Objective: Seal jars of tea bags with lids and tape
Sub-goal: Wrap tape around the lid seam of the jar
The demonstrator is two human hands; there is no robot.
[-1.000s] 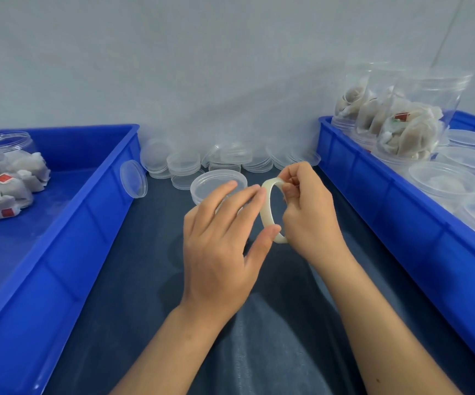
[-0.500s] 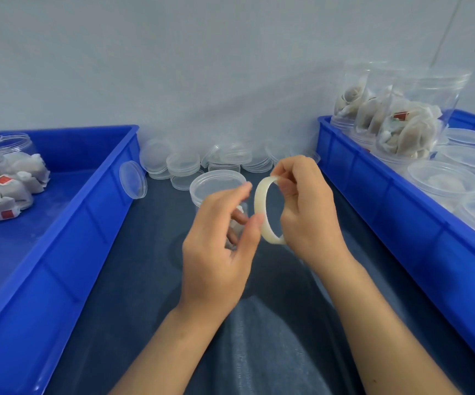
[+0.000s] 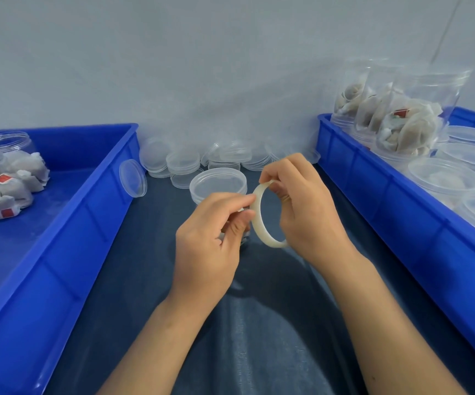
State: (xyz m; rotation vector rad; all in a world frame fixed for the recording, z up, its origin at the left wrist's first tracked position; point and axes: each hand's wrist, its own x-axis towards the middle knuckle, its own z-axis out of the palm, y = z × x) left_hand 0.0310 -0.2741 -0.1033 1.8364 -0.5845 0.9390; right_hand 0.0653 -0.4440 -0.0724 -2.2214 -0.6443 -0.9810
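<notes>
Gripping a thin tape roll (image 3: pixel 260 220) upright in my right hand (image 3: pixel 304 212), I pinch its near edge with my left hand (image 3: pixel 210 238). Just behind stands a lidded jar (image 3: pixel 217 186); loose lids (image 3: pixel 202 163) line the wall between two blue trays (image 3: pixel 68 232).

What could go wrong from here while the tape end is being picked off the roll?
The left hand pinches at the rim of the thin tape roll that the right hand holds; the end may tear or restick. Both hands work directly over the lidded jar, so a slip could knock it into the loose lids behind.
</notes>
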